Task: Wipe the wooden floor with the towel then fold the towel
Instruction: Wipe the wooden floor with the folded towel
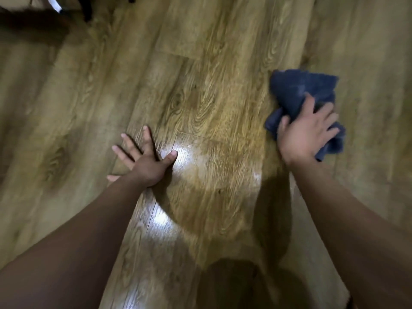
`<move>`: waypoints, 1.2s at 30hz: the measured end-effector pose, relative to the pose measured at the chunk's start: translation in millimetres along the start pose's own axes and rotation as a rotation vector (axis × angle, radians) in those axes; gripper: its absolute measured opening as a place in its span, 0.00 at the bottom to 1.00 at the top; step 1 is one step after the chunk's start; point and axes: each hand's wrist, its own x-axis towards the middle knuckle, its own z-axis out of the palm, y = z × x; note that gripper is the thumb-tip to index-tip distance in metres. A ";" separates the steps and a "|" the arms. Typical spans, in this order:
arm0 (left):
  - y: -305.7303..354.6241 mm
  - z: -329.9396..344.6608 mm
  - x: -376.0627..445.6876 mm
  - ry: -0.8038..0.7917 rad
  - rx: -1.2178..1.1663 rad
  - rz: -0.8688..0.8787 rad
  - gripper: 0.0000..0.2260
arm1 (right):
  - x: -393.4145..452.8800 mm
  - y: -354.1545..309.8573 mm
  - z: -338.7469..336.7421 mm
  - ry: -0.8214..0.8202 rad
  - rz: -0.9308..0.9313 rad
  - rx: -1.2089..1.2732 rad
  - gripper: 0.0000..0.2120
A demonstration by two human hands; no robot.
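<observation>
A bunched dark blue towel [296, 90] lies on the wooden floor [214, 92] at the right. My right hand [305, 132] presses down on the towel, fingers gripping its folds, and covers its near part. My left hand [145, 159] rests flat on the floor to the left of centre, fingers spread, holding nothing. A shiny glare patch lies on the planks beside its thumb.
Dark furniture legs [88, 7] and a dark shadowed shape [33, 27] stand at the top left. A white strip [54, 4] shows near them. My own shadow falls on the floor at the bottom centre. Bare planks stretch across the middle and far right.
</observation>
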 end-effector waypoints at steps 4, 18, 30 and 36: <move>-0.8 -0.5 2.9 -0.023 -0.005 0.005 0.39 | -96.3 -41.4 -13.3 -0.152 -0.388 0.009 0.35; 11.7 -3.4 -1.5 0.024 0.020 -0.052 0.31 | -133.9 -7.7 -21.5 -0.306 -1.057 -0.013 0.34; 4.0 -2.3 4.5 -0.001 -0.038 -0.015 0.31 | 59.5 8.1 -8.1 -0.129 0.093 0.003 0.28; 7.8 -1.5 2.9 0.002 -0.019 -0.042 0.32 | -42.1 -107.5 3.6 -0.095 -0.230 0.035 0.31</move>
